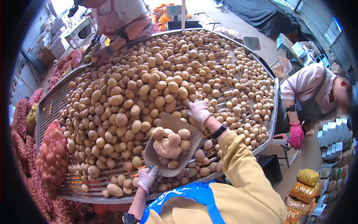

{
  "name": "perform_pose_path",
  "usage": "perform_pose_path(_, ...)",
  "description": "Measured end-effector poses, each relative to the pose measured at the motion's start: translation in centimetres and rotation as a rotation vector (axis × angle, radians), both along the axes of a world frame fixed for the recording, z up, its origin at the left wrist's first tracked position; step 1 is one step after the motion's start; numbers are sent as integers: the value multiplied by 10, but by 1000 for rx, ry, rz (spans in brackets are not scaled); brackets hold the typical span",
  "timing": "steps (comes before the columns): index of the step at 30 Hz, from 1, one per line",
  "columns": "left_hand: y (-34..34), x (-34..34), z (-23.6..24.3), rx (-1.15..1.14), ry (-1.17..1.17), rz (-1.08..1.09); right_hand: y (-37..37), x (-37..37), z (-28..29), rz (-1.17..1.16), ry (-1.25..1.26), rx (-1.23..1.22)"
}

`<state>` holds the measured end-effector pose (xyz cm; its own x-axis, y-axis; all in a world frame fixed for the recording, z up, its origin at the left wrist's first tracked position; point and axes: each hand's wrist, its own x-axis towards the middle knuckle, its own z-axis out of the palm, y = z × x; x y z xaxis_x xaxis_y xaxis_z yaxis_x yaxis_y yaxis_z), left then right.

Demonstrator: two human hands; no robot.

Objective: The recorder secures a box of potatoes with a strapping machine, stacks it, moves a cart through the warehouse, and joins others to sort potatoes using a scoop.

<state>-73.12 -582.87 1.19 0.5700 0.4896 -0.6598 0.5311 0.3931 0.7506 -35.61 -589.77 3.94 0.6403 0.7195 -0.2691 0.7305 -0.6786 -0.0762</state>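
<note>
A grey, worn scoop (194, 145) rests over the potato heap near the front of a slatted sorting table (278, 93). Several potatoes (174, 139) lie in it, along with a large lumpy one (166, 148). My left hand (148, 180), in a striped knit glove, is closed on the scoop's near end; its fingers partly hide the grip. Beyond the scoop's right side, my right hand (200, 111), gloved alike, reaches onto the loose potatoes (164, 86). Its fingers are apart and touch the heap, with no potato visibly held.
Across the table at the far left, a person (125, 18) handles potatoes with a scoop. Another person (313, 93) with a pink glove stands at the right. A red mesh sack (52, 158) leans on the table's left end; yellow sacks (304, 190) are stacked at lower right.
</note>
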Motion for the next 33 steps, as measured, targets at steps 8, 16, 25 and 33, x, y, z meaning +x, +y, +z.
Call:
perform_pose_path(8,-3,9,-1,-13,132,-87,-10,35,-47,-28,446,521)
perform_pose_path(16,-6,9,0,-18,124,-83,-47,-53,19,15,1065,1275)
perform_pose_path(25,-8,11,8,5,94,-76,-75,-96,12,238,218,884)
perform_pose_path(33,7,5,-3,629,-140,-384,-76,-120,25,141,66,967)
